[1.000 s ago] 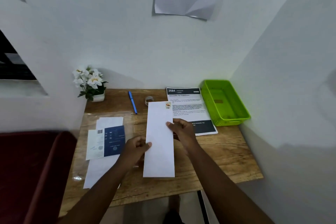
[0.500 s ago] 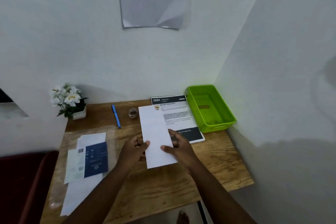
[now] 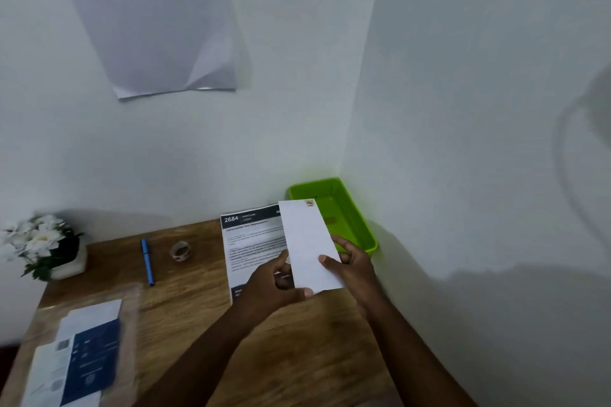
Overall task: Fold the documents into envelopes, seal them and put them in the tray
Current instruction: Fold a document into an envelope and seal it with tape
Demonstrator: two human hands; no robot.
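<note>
Holding a white envelope [image 3: 309,241] in both hands beside the green tray [image 3: 358,225]

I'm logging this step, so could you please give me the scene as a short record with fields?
held item: white envelope, small stamp mark at its far corner
left hand: grips the envelope's near left corner
right hand: holds its right edge, thumb on top
envelope position: lifted, far end over the green tray
under the hands: printed sheet headed 2684
elsewhere on desk: blue pen, tape roll, flowers, leaflets in plastic
</note>
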